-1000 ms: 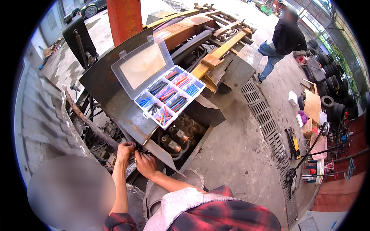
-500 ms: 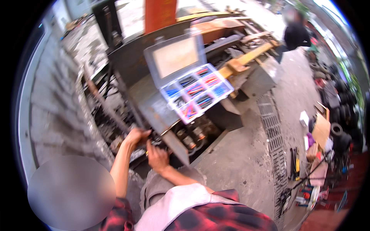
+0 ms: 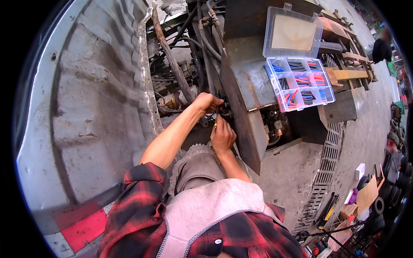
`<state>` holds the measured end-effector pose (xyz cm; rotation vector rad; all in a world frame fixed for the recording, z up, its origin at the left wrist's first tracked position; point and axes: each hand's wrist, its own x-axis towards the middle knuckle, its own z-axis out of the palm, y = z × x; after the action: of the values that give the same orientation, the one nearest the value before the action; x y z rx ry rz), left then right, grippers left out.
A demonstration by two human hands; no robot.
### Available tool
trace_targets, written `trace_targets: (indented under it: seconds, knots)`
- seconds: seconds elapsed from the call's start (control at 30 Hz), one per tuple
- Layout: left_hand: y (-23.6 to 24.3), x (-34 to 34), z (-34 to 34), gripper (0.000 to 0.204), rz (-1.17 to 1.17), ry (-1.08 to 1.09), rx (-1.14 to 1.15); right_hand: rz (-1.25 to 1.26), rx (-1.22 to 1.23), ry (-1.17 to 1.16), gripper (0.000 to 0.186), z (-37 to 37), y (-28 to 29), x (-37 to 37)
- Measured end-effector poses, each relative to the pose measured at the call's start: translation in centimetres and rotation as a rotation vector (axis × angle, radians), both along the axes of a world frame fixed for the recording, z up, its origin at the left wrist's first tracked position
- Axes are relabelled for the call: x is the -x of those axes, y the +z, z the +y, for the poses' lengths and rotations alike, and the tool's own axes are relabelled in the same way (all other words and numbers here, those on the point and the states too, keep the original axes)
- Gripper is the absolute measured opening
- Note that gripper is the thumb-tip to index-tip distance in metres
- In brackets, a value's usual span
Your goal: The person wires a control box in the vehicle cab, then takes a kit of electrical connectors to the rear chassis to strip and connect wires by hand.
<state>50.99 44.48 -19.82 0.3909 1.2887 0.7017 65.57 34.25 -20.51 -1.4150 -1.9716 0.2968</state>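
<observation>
My left hand (image 3: pixel 207 103) is in a pinch beside the steel frame, its fingers closed on a thin dark piece too small to name. Just below it my right hand (image 3: pixel 223 136) is closed around a slim dark item (image 3: pixel 217 112) with a bit of yellow at the fingers; its kind I cannot make out. The two hands nearly meet over the dark gap of the machinery. To their right, an open clear plastic compartment box (image 3: pixel 282 105) rests on the steel plate (image 3: pixel 251 88). Short red, blue and black tubes (image 3: pixel 304 80) fill its compartments.
A grey metal panel (image 3: pixel 97 116) curves along the left. Hoses, pipes and a rusty bar (image 3: pixel 167 56) lie beyond my hands. A steel flap (image 3: pixel 247 148) juts out close by my right hand. Further right are a floor grate (image 3: pixel 329 152), tyres (image 3: pixel 378 206), cardboard (image 3: pixel 368 195) and a person (image 3: pixel 381 49).
The view has swung left, so the hands, box and frame sit further right and show more sharply. Both hands stay close together at the same gap. The box stays open.
</observation>
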Motion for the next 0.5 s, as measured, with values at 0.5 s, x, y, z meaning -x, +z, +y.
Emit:
trace_targets:
  seconds: [0.5]
  knots:
    - [3.7, 0.9, 1.5, 0.029, 0.238, -0.454, -0.051, 0.736, 0.583, -0.272, 0.029, 1.9, -0.3, 2.5]
